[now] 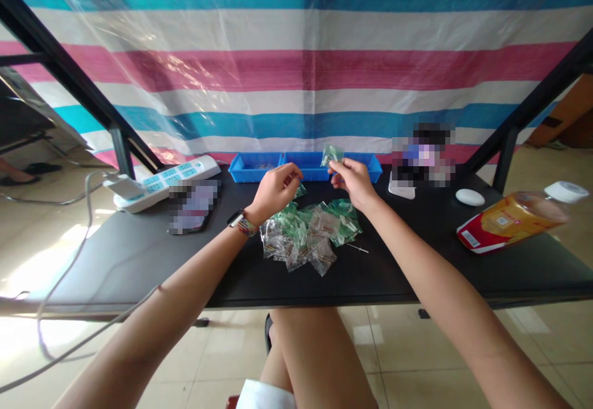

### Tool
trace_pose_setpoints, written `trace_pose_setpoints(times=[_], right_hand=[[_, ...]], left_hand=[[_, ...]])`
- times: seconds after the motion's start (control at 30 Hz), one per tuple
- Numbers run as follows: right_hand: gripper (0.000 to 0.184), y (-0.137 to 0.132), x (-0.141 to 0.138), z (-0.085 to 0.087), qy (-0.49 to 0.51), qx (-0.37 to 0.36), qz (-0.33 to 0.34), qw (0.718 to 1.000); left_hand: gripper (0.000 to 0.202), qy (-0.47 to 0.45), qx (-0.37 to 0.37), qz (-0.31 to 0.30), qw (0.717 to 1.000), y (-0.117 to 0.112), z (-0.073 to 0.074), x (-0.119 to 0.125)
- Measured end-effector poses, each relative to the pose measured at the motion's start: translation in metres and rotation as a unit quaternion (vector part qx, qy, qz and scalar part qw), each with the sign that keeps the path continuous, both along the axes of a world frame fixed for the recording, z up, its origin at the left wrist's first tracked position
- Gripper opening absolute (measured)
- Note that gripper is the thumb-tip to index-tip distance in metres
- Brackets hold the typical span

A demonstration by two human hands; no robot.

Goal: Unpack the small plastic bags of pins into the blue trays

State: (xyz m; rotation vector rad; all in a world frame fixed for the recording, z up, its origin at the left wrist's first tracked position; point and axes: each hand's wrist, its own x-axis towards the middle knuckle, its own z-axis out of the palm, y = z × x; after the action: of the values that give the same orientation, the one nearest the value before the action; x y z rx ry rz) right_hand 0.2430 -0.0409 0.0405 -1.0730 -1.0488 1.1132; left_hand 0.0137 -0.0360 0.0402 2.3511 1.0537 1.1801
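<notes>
Black desk [245, 279] supports packet pile [299, 233]. Right hand [354, 179]: fingers pinch green packet [330, 153]. Left hand [276, 185]: fingers curled, grip indeterminable.

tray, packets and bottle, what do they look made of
Tray: likely moulded plastic with a slight sheen; even blue colour, thin straight walls.
Packets: thin plastic film, glossy, some clear, some green; creases glint and contents show through.
Bottle: probably smooth clear plastic, judging by its see-through shoulder; the wrap could be printed film or paper.
</notes>
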Motion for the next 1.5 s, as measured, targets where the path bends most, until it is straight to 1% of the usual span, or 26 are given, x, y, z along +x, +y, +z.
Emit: trace_pose_setpoints(times=[0.07,0.13,0.2,0.27,0.33,0.4,0.5,0.63,0.7,0.8,0.87,0.97,1.03,1.1,1.2,1.3,1.4,1.47,1.5], right_hand=[[0.024,0.002,0.008,0.004,0.066,-0.024,-0.048,0.996],[0.017,0.003,0.013,0.007,0.136,-0.062,-0.074,0.986],[0.011,0.003,0.015,0.009,0.184,-0.106,-0.078,0.974],[0.01,0.001,0.012,0.008,0.195,-0.13,-0.072,0.97],[0.006,-0.001,0.006,0.005,0.167,-0.114,-0.063,0.977],[0.005,-0.003,0.0,0.001,0.106,-0.076,-0.051,0.99],[0.01,-0.006,-0.008,-0.006,0.001,-0.028,-0.021,0.999],[0.016,-0.007,-0.014,-0.012,-0.076,0.01,0.02,0.997],[0.017,-0.007,-0.015,-0.015,-0.099,0.026,0.029,0.994],[0.018,-0.007,-0.017,-0.018,-0.123,0.047,0.037,0.991],[0.019,-0.007,-0.016,-0.02,-0.135,0.057,0.042,0.988],[0.02,-0.005,-0.014,-0.02,-0.148,0.068,0.043,0.986],[0.02,-0.004,-0.012,-0.019,-0.157,0.075,0.036,0.984],[0.021,-0.004,-0.012,-0.018,-0.159,0.082,0.039,0.983],[0.024,-0.004,-0.014,-0.016,-0.131,0.076,0.081,0.985],[0.029,-0.006,-0.017,-0.014,-0.072,0.036,0.133,0.988],[0.032,-0.008,-0.018,-0.012,0.005,-0.008,0.161,0.987],[0.033,-0.008,-0.016,-0.009,0.053,-0.024,0.162,0.985],[0.033,-0.008,-0.016,-0.008,0.073,-0.032,0.161,0.984]], left_hand=[[0.022,0.035,0.003,0.011,0.999,0.007,-0.002,-0.004],[0.025,0.087,-0.003,0.01,0.996,0.013,-0.004,-0.008],[0.026,0.143,-0.002,0.003,0.99,0.019,-0.006,-0.013],[0.025,0.19,0.005,-0.007,0.982,0.023,-0.009,-0.017],[0.027,0.217,0.008,-0.026,0.976,0.026,-0.012,-0.019],[0.031,0.229,0.007,-0.04,0.973,0.028,-0.015,-0.019],[0.035,0.235,0.013,-0.029,0.971,0.028,-0.018,-0.018],[0.024,0.25,0.036,-0.023,0.967,0.025,-0.017,-0.017],[0.017,0.262,0.052,-0.02,0.963,0.022,-0.014,-0.017],[0.012,0.266,0.065,-0.016,0.962,0.017,-0.01,-0.014],[0.01,0.246,0.066,-0.019,0.967,0.015,-0.008,-0.011],[0.009,0.171,0.052,-0.031,0.983,0.012,-0.003,-0.006],[0.01,0.092,0.016,-0.047,0.994,0.009,0.001,-0.003],[0.011,0.005,-0.044,-0.056,0.997,0.007,0.004,0.0],[0.02,-0.115,-0.143,-0.057,0.981,0.005,0.007,0.003],[0.03,-0.196,-0.2,-0.063,0.958,0.004,0.008,0.006],[0.027,-0.222,-0.216,-0.073,0.948,0.005,0.007,0.006],[0.024,-0.225,-0.204,-0.08,0.949,0.005,0.006,0.005],[0.027,-0.22,-0.185,-0.082,0.954,0.006,0.005,0.004]])
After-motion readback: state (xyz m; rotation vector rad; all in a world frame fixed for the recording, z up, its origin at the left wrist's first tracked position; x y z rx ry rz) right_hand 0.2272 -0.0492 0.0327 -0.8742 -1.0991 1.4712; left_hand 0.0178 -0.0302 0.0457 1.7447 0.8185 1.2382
